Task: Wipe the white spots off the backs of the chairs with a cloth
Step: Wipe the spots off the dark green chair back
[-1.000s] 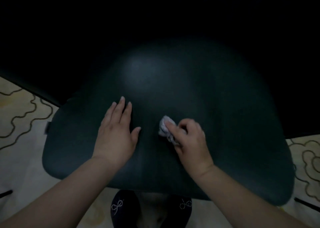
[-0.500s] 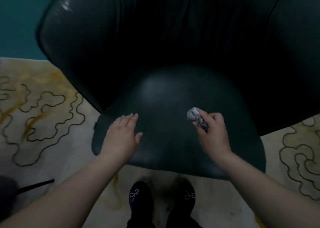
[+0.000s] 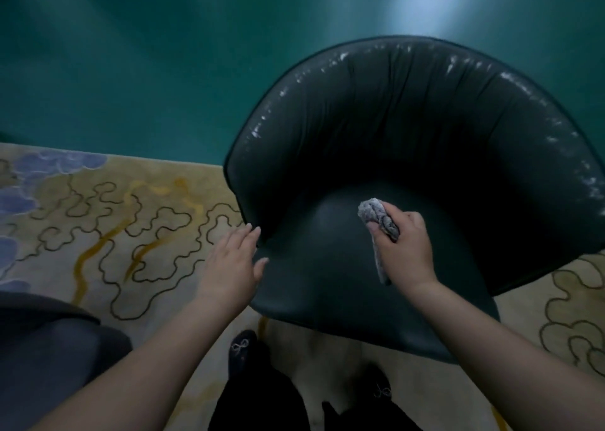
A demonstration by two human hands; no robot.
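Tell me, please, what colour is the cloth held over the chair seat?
Light grey, with darker mottling, bunched in the right hand; the cloth shows in the head view.

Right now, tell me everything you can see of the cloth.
The cloth is a small, pale grey rag with a mottled, crumpled surface, soft fabric by the look of it. It is bunched into a wad that sticks out above the right hand, whose fingers curl round it, and a thin tail hangs out below the palm. It is held over the dark chair seat, below the backrest; whether it touches the seat cannot be told.
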